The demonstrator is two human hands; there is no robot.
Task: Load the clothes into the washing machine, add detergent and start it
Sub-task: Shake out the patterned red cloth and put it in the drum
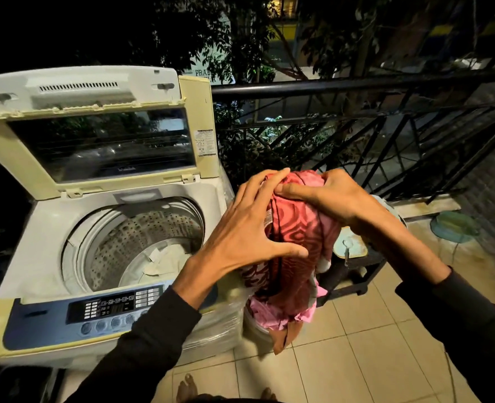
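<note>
Both hands hold a red patterned garment (298,237) beside the open top-load washing machine (66,228). The left hand (249,228) spreads flat against it. The right hand (327,196) has a pinching grip on its top.

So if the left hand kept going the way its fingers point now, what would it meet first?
The left hand already lies spread on the red cloth, fingers pointing right; going on, it would probably meet the right hand gripping the same bundle, though depth is unclear.
</note>
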